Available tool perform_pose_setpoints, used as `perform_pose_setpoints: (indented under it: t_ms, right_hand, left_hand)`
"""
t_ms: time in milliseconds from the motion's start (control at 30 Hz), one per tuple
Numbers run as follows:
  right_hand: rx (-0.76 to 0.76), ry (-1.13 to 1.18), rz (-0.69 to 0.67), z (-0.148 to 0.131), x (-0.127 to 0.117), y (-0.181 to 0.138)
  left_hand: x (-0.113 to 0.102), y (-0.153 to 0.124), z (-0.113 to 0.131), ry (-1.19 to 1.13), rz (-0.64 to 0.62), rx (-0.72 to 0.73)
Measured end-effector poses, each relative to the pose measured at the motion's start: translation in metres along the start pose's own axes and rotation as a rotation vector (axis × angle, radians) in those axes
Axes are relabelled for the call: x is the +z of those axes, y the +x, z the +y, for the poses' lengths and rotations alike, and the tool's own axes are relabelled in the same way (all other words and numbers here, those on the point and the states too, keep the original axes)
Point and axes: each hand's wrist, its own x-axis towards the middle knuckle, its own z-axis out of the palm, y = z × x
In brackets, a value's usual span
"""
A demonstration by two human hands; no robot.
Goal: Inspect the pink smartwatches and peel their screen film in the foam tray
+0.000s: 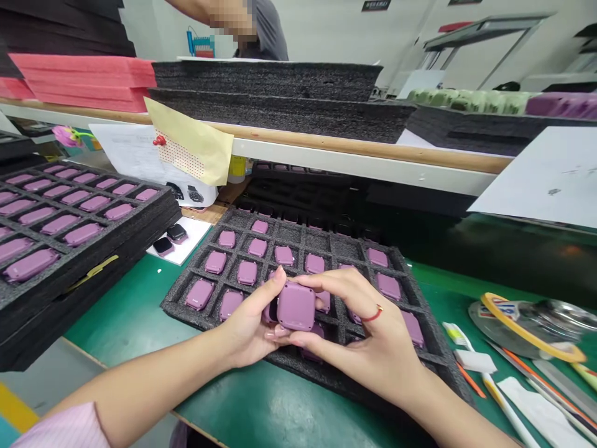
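Purple watch case [296, 306], in fingers [321, 283], wall sign [375, 5] illegible

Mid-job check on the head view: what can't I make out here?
Held case: far side turned away from the head camera.
Middle tray: some cells in head view, hidden by the left hand and right hand.
Left tray: left end in head view, cut off by the left edge.
White sheet at left: print in head view, too small and faint.
Co-worker: upper body in head view, cut off by the top edge.
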Motion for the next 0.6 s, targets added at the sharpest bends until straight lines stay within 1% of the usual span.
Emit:
perform_pose_setpoints:
  t_ms: [133,233,267,333,400,467,533,600]
  right_hand:
    - [-0.014,-0.039,-0.028,0.001,0.002,-0.002]
    - [-0.051,-0.085,-0.073,0.002,-0.003,0.0]
    - [-0.059,-0.126,-0.066,0.003,-0.007,0.002]
    - [-0.04,-0.248,0.002,0.01,-0.018,0.008]
    - [0.037,-0.368,0.105,0.026,-0.031,0.017]
    - [0.179,-0.43,0.154,0.05,-0.041,0.024]
    - [0.358,-0.446,0.117,0.079,-0.046,0.026]
    - [0.431,-0.456,0.074,0.109,-0.044,0.023]
  left_hand:
    - [0.001,-0.001,-0.001,-0.02,0.009,-0.031]
    - [0.002,-0.001,-0.003,-0.054,0.023,0.007]
    - [0.001,0.0,-0.003,-0.067,0.024,0.025]
    - [0.001,0.0,-0.003,-0.096,0.045,0.034]
    - [0.001,0.0,-0.001,-0.124,0.092,0.006]
    - [0.0,0.0,0.001,-0.128,0.13,-0.023]
    - [0.0,0.001,0.003,-0.115,0.141,-0.022]
    - [0.0,0.001,0.004,-0.1,0.117,-0.01]
